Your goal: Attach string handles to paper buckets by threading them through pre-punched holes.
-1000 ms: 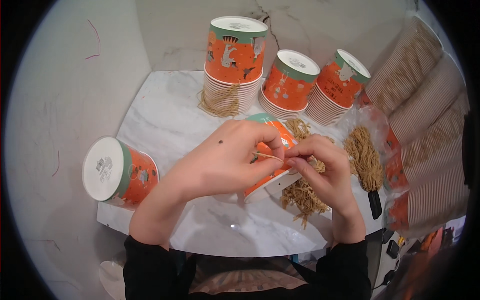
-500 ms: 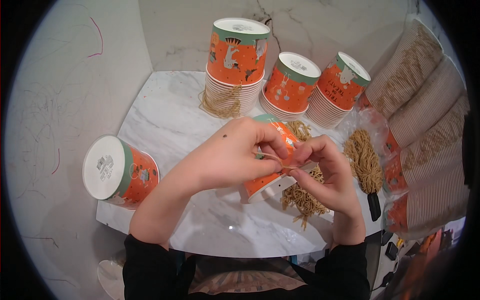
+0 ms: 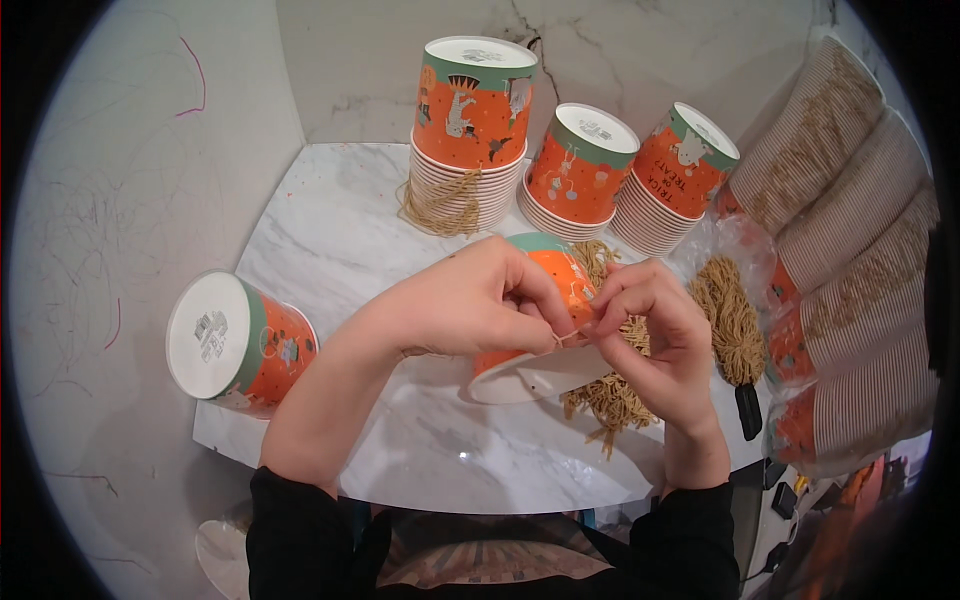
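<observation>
An orange and green paper bucket [image 3: 562,270] lies tilted on its side on the table under my hands, its white inside showing at the near end. My left hand [image 3: 470,300] is closed, thumb and fingers pinched on a tan string [image 3: 568,340] by the bucket's rim. Opposite it, my right hand [image 3: 655,345] pinches the same string between thumb and fingertips. My fingers hide part of the string and the bucket's side. A loose bundle of tan strings [image 3: 610,405] lies beside and partly behind the bucket.
Upside-down bucket stacks stand at the back: a tall one [image 3: 470,120], with strings draped on it, and two shorter ones [image 3: 575,190] [image 3: 672,185]. Another bucket stack [image 3: 285,345] is at left. A second string bundle [image 3: 730,320] and plastic-wrapped bucket stacks [image 3: 870,360] line the right.
The bucket's near rim has swung left and turned, showing more of its white inside. My fingertips have drawn closer together on the string.
</observation>
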`<state>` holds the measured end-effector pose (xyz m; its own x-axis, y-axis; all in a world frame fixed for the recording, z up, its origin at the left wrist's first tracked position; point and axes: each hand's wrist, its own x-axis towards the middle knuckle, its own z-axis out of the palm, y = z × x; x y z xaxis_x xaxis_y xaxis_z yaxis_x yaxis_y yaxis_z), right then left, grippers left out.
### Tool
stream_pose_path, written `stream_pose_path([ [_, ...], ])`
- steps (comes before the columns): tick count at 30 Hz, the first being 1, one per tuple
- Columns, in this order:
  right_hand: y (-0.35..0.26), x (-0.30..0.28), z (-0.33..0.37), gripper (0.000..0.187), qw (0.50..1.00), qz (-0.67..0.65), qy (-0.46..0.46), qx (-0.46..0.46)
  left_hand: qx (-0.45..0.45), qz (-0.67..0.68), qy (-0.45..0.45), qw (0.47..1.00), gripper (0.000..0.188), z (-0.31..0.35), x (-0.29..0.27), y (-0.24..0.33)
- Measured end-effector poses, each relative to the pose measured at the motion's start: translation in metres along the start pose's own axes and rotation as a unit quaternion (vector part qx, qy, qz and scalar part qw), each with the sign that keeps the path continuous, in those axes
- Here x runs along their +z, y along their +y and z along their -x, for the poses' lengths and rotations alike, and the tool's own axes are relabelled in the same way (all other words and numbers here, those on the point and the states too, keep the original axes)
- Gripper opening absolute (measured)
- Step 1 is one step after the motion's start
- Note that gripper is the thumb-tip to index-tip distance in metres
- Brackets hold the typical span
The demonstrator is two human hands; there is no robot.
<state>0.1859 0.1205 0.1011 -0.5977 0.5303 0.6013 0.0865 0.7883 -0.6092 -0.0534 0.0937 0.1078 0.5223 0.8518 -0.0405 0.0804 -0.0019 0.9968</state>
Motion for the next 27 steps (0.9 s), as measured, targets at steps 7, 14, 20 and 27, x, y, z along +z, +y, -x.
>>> stream_pose_path([
  [7,-0.001,-0.002,0.000,0.019,0.999,0.032,0.010,-0.001,-0.024,0.053,-0.006,0.998,0.015,-0.010,0.004,-0.008],
  [14,-0.001,-0.005,0.002,0.018,1.000,0.016,0.002,0.010,-0.046,0.213,0.040,0.975,0.011,-0.014,0.009,-0.009],
  [20,-0.005,0.011,0.003,0.023,0.996,-0.009,0.033,0.082,-0.027,0.247,0.060,0.967,0.009,-0.017,0.008,-0.012],
  [27,0.005,0.008,0.006,0.022,0.995,0.008,0.057,0.086,-0.014,0.209,0.064,0.976,0.011,-0.019,0.007,-0.015],
])
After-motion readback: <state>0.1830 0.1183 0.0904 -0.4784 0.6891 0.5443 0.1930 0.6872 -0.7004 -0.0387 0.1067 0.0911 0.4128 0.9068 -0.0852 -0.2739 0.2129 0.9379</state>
